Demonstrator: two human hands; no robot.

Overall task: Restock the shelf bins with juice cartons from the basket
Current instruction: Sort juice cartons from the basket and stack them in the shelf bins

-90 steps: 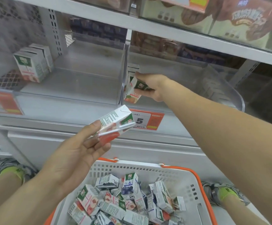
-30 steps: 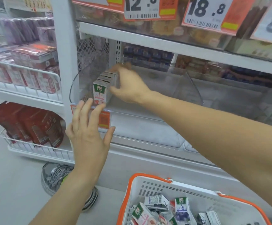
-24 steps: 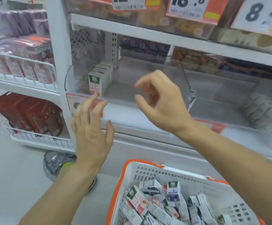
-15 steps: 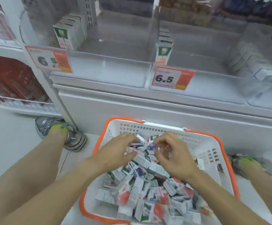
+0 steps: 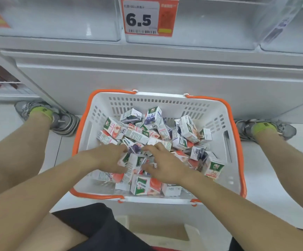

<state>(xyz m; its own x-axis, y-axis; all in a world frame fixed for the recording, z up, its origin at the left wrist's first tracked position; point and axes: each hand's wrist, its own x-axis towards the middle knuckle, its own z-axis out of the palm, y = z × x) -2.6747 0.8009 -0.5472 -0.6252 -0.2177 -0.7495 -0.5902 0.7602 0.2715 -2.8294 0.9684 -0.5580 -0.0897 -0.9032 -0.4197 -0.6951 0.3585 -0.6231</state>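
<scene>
Since half a second ago my view has dropped closer over the basket, so the shelf bins are now cut off at the top edge and their insides no longer show. Both my hands have slid from the basket's far middle toward its near middle.

My left hand and right hand lie knuckles-up on the heap of juice cartons, so the fingertips are buried among the cartons. Both sets of fingers curl down around one white-and-green carton lying between them, and the left thumb side presses against it. I cannot tell for certain which hand truly has it, or whether either has closed around anything more.

The white basket with its orange rim sits on the floor against the shelf base, between my two shoes. It holds a loose jumble of small cartons, some with peach pictures, some with blueberry, thickest toward the far right corner, with bare basket floor at the near left corner.

A price tag reading 6.5 hangs on the bin front above.
</scene>
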